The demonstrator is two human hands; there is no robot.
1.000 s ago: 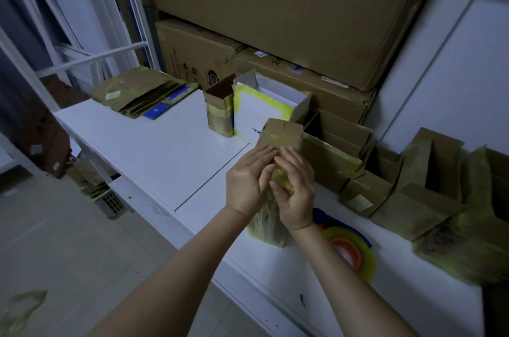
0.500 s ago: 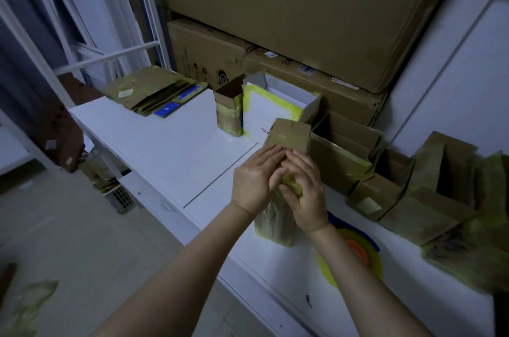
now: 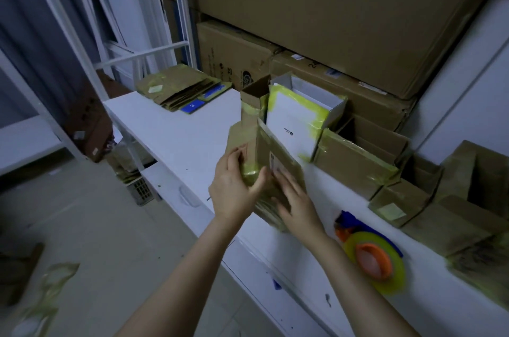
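Observation:
A small brown cardboard box (image 3: 271, 155) with yellow-green tape stands on the white table (image 3: 179, 133) near its front edge. My left hand (image 3: 234, 188) grips its left side, thumb across the taped corner. Against the box's right face, my right hand (image 3: 296, 201) lies with its fingers fairly straight. The box's lower part is hidden behind both hands.
A yellow tape roll on an orange and blue dispenser (image 3: 371, 257) lies right of my hands. Open taped boxes (image 3: 355, 160) line the back, a white box (image 3: 297, 116) among them. Flattened cartons (image 3: 179, 89) sit far left. Large cartons (image 3: 330, 11) are stacked behind.
The box has been turned and its flap folded down. My hands moved from its top to its sides. The camera has shifted closer and to the left.

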